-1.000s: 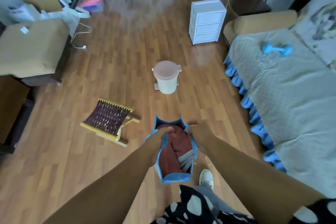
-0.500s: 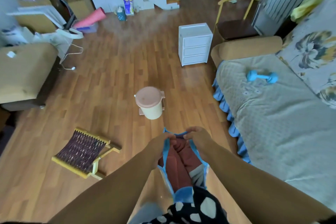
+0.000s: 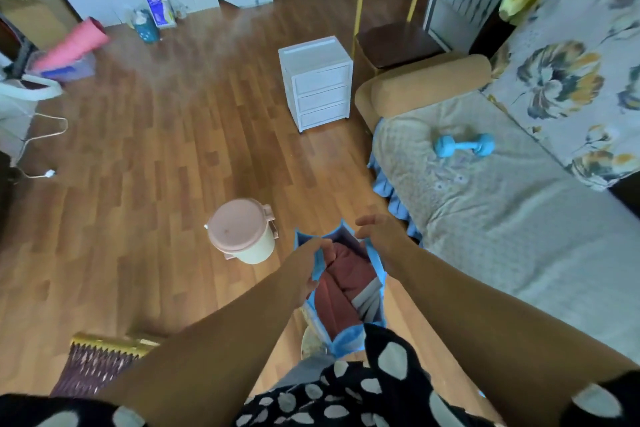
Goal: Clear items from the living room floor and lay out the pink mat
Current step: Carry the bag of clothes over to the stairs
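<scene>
A blue bag [image 3: 346, 340] with dark red cloth [image 3: 341, 284] inside hangs between my arms, close to my body. My left hand [image 3: 306, 265] grips the bag's left rim. My right hand [image 3: 379, 236] holds the right rim at the far corner, fingers partly spread. The rolled pink mat [image 3: 71, 47] leans at the far left of the room. A small cream bin with a pink lid [image 3: 240, 230] stands on the wooden floor just left of the bag. A low woven stool [image 3: 100, 362] lies at the lower left.
A white drawer unit [image 3: 317, 81] stands mid-floor beside the sofa arm [image 3: 422, 87]. The sofa [image 3: 519, 218] on the right carries a blue dumbbell [image 3: 464, 146]. A yellow-framed chair [image 3: 391, 35] is behind it. A white cable [image 3: 38, 135] trails at the left; stairs lie beyond.
The view has tilted up and swung right; the bin and stool now sit lower and further left. The bag stays held in both hands, its mouth now pulled wider open.
</scene>
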Demonstrator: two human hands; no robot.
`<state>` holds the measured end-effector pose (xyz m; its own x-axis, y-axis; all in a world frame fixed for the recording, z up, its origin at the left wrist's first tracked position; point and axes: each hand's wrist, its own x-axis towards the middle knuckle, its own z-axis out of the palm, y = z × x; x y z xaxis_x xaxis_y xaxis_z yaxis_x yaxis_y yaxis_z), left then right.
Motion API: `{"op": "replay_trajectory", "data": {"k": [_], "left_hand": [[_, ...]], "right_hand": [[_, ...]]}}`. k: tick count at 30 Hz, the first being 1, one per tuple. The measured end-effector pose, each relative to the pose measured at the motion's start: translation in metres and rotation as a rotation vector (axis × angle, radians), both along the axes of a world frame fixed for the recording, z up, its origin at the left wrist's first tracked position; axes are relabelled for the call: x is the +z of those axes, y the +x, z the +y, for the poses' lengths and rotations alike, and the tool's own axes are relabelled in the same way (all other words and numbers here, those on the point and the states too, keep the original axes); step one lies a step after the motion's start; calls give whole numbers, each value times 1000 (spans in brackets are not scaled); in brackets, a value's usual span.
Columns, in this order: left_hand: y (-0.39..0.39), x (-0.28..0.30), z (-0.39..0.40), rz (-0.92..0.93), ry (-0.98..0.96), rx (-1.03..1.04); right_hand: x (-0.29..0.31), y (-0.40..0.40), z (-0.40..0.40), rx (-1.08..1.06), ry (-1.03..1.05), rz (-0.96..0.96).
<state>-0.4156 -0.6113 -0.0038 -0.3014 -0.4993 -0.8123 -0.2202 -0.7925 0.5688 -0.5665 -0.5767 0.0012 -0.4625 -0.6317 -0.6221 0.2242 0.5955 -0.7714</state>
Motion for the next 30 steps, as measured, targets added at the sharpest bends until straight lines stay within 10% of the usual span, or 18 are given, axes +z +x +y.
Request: {"op": "replay_trajectory", "data": {"k": [30], "left_hand": [[-120, 8, -372, -98, -18, 576]], "right_hand": [[6, -121, -428, 500, -9, -123]]}}
